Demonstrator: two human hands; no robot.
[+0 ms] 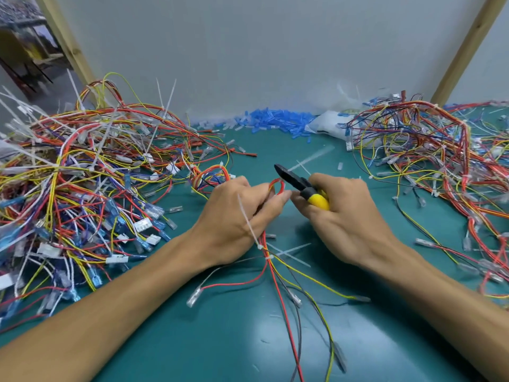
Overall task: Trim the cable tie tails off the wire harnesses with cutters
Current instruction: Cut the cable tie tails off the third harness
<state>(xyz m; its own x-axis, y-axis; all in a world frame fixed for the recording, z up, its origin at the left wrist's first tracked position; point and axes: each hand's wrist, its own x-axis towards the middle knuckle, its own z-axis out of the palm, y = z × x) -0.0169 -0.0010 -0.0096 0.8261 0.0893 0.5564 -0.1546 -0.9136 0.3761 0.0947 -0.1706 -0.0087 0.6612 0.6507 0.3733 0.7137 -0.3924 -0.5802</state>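
Teal-green bench mat (pixel 248 340) runs back to a grey wall panel (pixel 248 51), with a heap of small blue plastic sleeves (pixel 275 121) along its foot. A large tangle of red, yellow, blue and white wire harnesses (pixel 82 175) lies at the left, and a second tangle (pixel 440 150) at the right. Between them the left hand (pixel 234 219) curls its fingers round a thin red-and-yellow harness (pixel 275 274), pinching its red loop at the top. A white cable tie tail (pixel 248 221) stands up from this harness across the hand. The right hand (pixel 347 216) grips yellow-handled black cutters (pixel 297 183), nose just beside the loop. Loose white cut tails (pixel 292 253) lie near the wrists
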